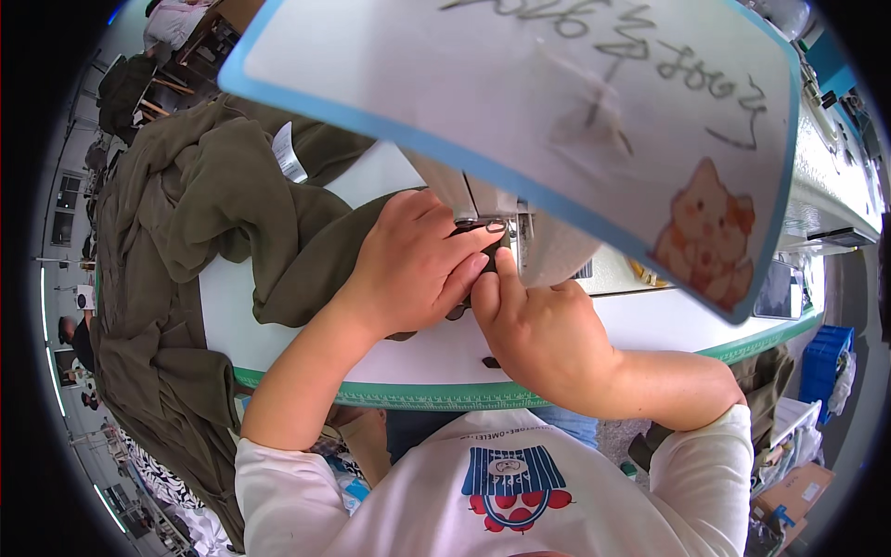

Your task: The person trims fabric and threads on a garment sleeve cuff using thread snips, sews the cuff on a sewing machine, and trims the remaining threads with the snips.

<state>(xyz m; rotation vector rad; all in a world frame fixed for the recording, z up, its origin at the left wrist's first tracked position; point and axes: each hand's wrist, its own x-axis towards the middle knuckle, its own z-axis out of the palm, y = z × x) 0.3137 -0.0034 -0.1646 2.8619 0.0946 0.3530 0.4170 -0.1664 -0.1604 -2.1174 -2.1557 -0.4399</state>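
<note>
A sewing machine [448, 184] stands in the middle, partly covered by a hanging card. An olive-green garment [237, 218] runs from the left to its needle area. My left hand [408, 265] lies over the cloth, thumb and fingers closed on it just before the presser foot. From the other side, my right hand [543, 334] has its fingers bent together, the index fingertip at the cloth's edge beside the foot. Both hands nearly touch there. Between them, most of the cloth under the needle is hidden by fingers. A white label [289, 153] sticks up from the garment.
A blue-bordered card [557, 121] with handwriting and a cartoon animal blocks the upper view. Green measuring tape [445, 395] lines the white table's near edge. A small dark scrap [491, 362] lies nearby. Right are a phone [780, 291], a blue crate [824, 367] and a cardboard box [794, 497].
</note>
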